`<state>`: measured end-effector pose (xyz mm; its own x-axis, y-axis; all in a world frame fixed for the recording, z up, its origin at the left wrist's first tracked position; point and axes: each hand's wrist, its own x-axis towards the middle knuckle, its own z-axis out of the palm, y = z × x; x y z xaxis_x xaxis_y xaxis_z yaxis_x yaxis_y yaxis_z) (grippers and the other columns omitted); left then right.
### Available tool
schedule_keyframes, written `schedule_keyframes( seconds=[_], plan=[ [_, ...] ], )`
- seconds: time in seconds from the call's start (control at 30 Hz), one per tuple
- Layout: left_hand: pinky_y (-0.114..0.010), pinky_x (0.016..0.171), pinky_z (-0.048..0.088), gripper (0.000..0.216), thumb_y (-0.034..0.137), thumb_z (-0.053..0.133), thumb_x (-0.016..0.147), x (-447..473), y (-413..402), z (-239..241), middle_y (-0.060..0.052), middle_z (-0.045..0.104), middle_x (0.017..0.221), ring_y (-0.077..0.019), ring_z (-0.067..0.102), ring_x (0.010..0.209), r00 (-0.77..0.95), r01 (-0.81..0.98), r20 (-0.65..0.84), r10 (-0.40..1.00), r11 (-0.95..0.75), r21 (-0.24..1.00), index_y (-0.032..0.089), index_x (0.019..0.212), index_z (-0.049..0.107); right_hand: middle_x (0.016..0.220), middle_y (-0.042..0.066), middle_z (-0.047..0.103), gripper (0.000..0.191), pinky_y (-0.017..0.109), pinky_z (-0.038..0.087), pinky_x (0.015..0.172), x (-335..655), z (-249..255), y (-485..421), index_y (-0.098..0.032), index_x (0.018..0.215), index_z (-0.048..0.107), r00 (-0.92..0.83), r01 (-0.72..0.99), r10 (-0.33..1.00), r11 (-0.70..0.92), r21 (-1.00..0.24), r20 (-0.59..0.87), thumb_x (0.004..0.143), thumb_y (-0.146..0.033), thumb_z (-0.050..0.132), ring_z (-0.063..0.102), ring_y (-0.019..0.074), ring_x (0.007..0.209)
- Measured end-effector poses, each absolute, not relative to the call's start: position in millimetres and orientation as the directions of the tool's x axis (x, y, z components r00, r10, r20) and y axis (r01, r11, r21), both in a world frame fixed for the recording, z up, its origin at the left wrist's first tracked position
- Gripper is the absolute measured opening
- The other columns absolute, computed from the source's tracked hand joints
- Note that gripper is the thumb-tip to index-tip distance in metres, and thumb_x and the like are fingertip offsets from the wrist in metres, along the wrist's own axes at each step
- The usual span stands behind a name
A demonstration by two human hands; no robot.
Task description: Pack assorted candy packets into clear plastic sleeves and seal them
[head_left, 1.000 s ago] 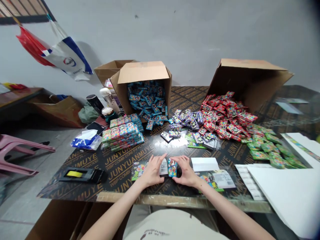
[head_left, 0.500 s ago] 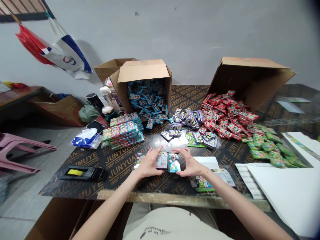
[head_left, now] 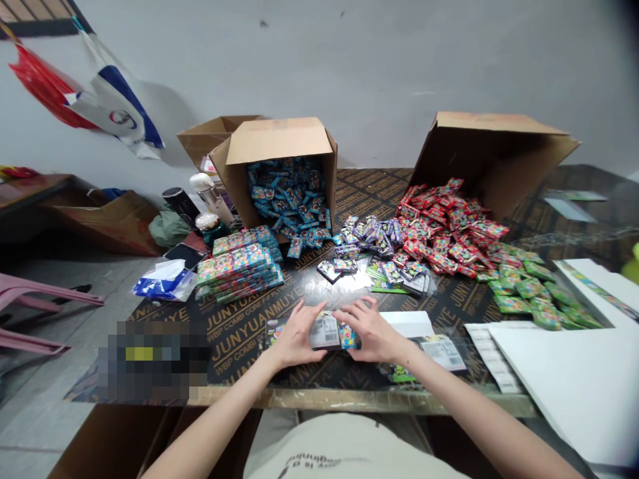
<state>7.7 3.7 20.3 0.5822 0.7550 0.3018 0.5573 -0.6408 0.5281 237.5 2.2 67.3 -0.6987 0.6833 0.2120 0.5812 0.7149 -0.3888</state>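
On the dark table (head_left: 349, 379), small packets (head_left: 332, 330) sit pinched between both hands' grip.

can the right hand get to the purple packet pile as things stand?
Probably yes. The right hand is shut on a small stack of packets together with the left hand, but the purple packet pile lies just beyond, with only low loose packets between.

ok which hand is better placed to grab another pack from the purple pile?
Probably right. Both hands hold the small packs at the table's near edge, but the right hand sits nearer the purple pile, which lies ahead and to its side; the left hand would have to cross over.
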Motion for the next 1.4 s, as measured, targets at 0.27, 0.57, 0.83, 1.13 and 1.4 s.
schedule_keyframes(
  seconds=[0.27,0.57,0.83,1.13,1.4],
  plan=[
    [-0.051,0.106,0.013,0.104,0.032,0.067,0.057,15,-5,6,-0.012,0.042,0.131,-0.0290,0.040,0.118,0.502,0.609,0.274,0.821,-0.560,0.562,0.020,0.139,0.004,0.121,0.009,0.049,0.083,0.043,0.024,0.095,247,50,7,-0.023,0.128,0.034,-0.640,0.529,0.710,0.684,-0.502,0.293,0.057,-0.043,0.072,0.045,0.0280,0.107],
    [-0.047,0.108,0.013,0.105,0.027,0.067,0.058,12,7,10,-0.011,0.039,0.133,-0.0261,0.036,0.122,0.440,0.645,0.299,0.847,-0.530,0.551,0.019,0.140,0.003,0.104,0.003,0.062,0.052,0.044,0.015,0.102,232,28,24,-0.026,0.130,0.031,-0.512,0.580,0.792,0.604,-0.546,0.333,0.082,-0.032,0.052,0.053,0.0210,0.101],
    [-0.053,0.105,0.012,0.091,0.034,0.072,0.054,18,3,-13,-0.010,0.045,0.129,-0.0284,0.038,0.120,0.578,0.677,0.073,0.812,-0.528,0.512,0.026,0.134,0.029,0.110,0.015,0.057,0.043,0.047,0.027,0.090,240,22,141,-0.014,0.111,0.054,-0.220,0.789,0.909,0.379,-0.484,0.353,0.070,-0.004,0.044,0.045,0.0292,0.105],
    [-0.037,0.088,0.042,0.054,0.038,0.065,0.069,16,20,13,-0.011,0.059,0.110,-0.0232,0.055,0.101,0.093,0.042,-0.044,0.995,0.040,0.998,0.015,0.116,0.051,0.107,0.004,0.060,0.029,0.032,0.043,0.083,235,39,82,-0.021,0.111,0.052,-0.485,0.528,0.838,0.510,-0.679,0.251,0.086,-0.019,0.037,0.055,0.0171,0.097],
    [-0.021,0.059,0.043,0.026,0.027,0.074,0.059,52,15,18,-0.004,0.066,0.072,-0.0102,0.055,0.057,0.268,-0.280,-0.252,0.930,0.325,0.903,0.011,0.077,0.065,0.118,0.006,0.052,0.050,0.035,0.044,0.082,245,42,41,-0.026,0.128,0.038,-0.309,0.314,0.914,0.360,-0.879,0.263,0.080,-0.031,0.053,0.053,0.0189,0.095]
  ],
)
